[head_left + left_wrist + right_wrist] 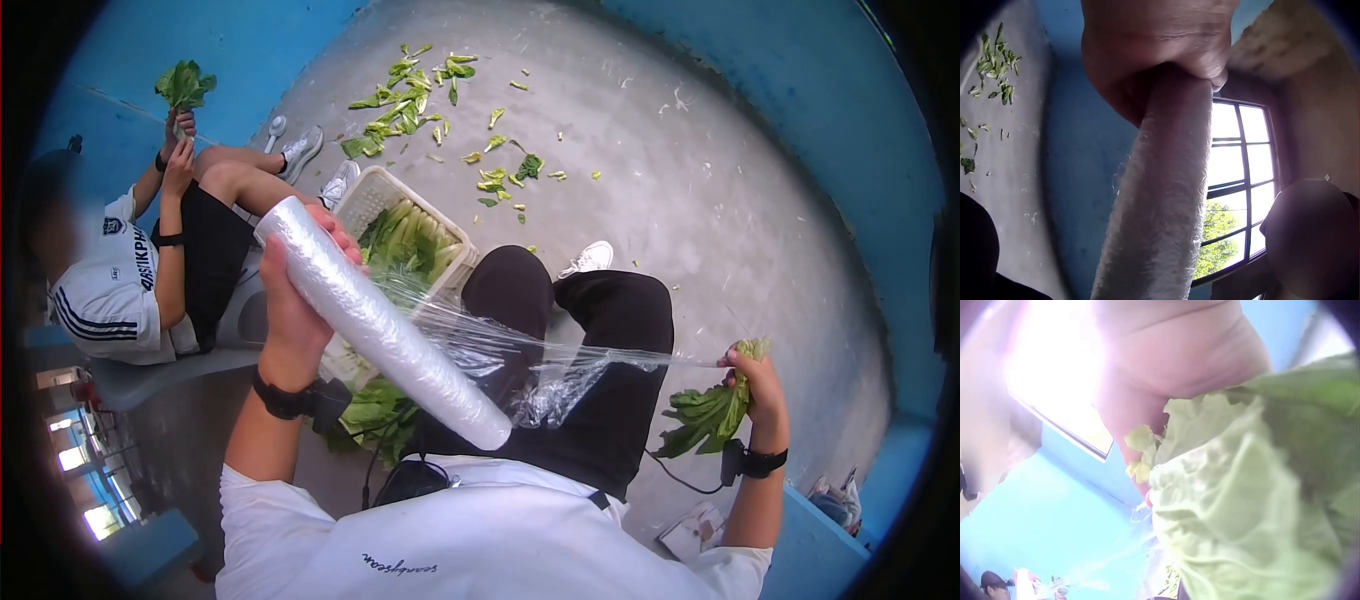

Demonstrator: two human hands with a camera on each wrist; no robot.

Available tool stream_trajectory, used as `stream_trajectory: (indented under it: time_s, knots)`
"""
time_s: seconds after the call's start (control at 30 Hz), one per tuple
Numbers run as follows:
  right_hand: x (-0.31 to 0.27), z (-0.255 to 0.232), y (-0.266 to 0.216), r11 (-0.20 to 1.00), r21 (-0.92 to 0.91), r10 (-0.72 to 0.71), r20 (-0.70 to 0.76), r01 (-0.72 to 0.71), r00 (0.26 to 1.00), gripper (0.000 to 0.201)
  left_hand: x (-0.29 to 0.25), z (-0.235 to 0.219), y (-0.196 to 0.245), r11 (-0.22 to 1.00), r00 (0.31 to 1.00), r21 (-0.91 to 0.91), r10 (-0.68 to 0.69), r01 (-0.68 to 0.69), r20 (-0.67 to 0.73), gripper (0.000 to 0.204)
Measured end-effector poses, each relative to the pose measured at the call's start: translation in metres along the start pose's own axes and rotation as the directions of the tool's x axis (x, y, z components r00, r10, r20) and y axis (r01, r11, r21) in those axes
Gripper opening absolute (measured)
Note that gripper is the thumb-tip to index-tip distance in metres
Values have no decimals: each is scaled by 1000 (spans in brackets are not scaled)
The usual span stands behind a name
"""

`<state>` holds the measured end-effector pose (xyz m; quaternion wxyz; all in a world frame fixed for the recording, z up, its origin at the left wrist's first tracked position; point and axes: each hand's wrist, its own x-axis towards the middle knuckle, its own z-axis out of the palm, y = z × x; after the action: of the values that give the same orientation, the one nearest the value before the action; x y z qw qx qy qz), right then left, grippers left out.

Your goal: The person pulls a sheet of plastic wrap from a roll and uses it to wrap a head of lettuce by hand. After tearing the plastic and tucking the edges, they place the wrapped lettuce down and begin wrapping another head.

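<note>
My left hand (297,325) grips a thick roll of clear plastic wrap (390,328) near its upper end, with the roll slanting down to the right across my lap. In the left wrist view the roll (1159,187) runs out from under the curled fingers. A crumpled, stretched film (600,355) reaches from the roll over my thighs to my right hand (764,392). That hand holds a bunch of leafy greens (703,418), leaves hanging down, and the film's narrowed end meets its fingertips. Broad pale-veined leaves (1229,494) cover much of the right wrist view.
A white plastic crate (428,205) of greens stands between my knees and a seated person (120,285), who holds up another leafy bunch (186,86). More greens (372,415) lie beside my left forearm. Trimmed leaves (400,105) litter the concrete floor (640,140). Blue walls surround it.
</note>
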<state>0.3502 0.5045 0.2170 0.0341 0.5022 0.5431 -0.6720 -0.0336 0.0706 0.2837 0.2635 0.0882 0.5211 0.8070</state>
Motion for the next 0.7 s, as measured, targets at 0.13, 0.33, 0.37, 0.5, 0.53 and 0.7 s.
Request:
stream_trajectory:
  time_s: [0.13, 0.33, 0.37, 0.5, 0.53, 0.7]
  knots:
    - [20, -15, 17, 986, 162, 45, -76, -32, 996, 23, -9, 12, -6, 997, 996, 65, -40, 35, 84, 68]
    - [20, -12, -9, 997, -69, -43, -168, 31, 985, 18, -18, 19, -10, 990, 979, 139, -64, 37, 194, 70]
    - [17, -4, -23, 972, -228, -83, -136, 51, 987, 13, -19, 21, -9, 989, 976, 145, -65, 35, 206, 70]
    - [-20, 84, -74, 816, -453, -264, 258, 358, 929, 15, -25, 34, -6, 985, 961, 163, -97, 55, 258, 72]
    - [-29, 107, -81, 749, -471, -272, 423, 466, 864, 19, -28, 36, -5, 983, 955, 173, -103, 56, 278, 72]
    - [-32, 209, -70, 566, -97, -387, 845, 818, 369, 21, -43, 45, 1, 984, 938, 177, -88, 29, 334, 73]
